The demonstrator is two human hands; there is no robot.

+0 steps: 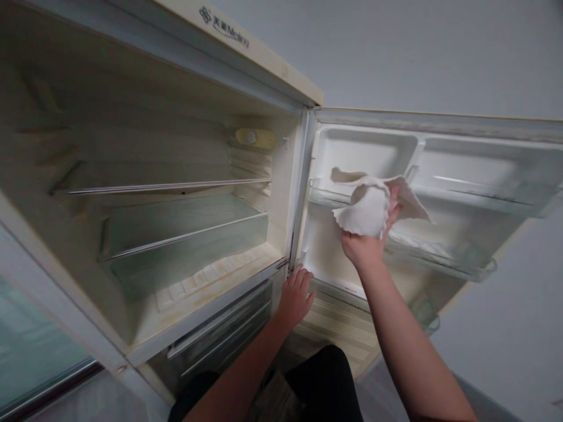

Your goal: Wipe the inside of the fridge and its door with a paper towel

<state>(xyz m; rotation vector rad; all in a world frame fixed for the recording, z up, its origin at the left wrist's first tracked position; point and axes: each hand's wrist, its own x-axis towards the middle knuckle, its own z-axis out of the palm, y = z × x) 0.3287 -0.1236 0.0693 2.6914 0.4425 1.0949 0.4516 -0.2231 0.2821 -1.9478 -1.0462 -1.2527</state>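
White cloth [368, 208] gripped in curled right fingers [397, 210], flaring both sides; left fingers [299, 278] loosely spread, empty, by fridge door [325, 240].

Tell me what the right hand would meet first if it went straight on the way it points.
With the white cloth leading, the right hand would probably meet the open fridge door's inner panel; depth is unclear, so the cloth may already touch it.

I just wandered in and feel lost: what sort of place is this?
Probably a home, perhaps its kitchen, though little of the room shows. The household-style refrigerator standing open, with its upper shelf, and the plain pale wall suggest it.
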